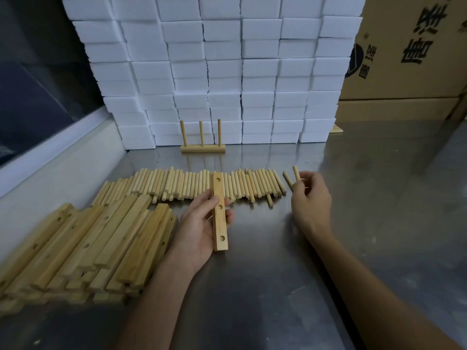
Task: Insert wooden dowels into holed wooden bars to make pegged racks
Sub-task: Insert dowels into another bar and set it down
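My left hand [202, 228] grips a wooden bar [219, 210] with three empty holes, held lengthwise above the metal table. My right hand [310, 200] pinches a dowel [296, 172] at its lower end, to the right of the dowel row; a second dowel [287, 180] lies just left of it, by my fingers. A long row of loose dowels [177, 184] lies across the table behind the bar. A pile of holed bars [83, 246] sits at the left. A finished rack [203, 147] with three upright pegs stands at the back.
A wall of stacked white boxes [214, 72] closes off the back. Cardboard cartons [409, 46] stand at the right rear. A white ledge [50, 168] and a dark window run along the left. Bare steel table [366, 185] spreads to the right.
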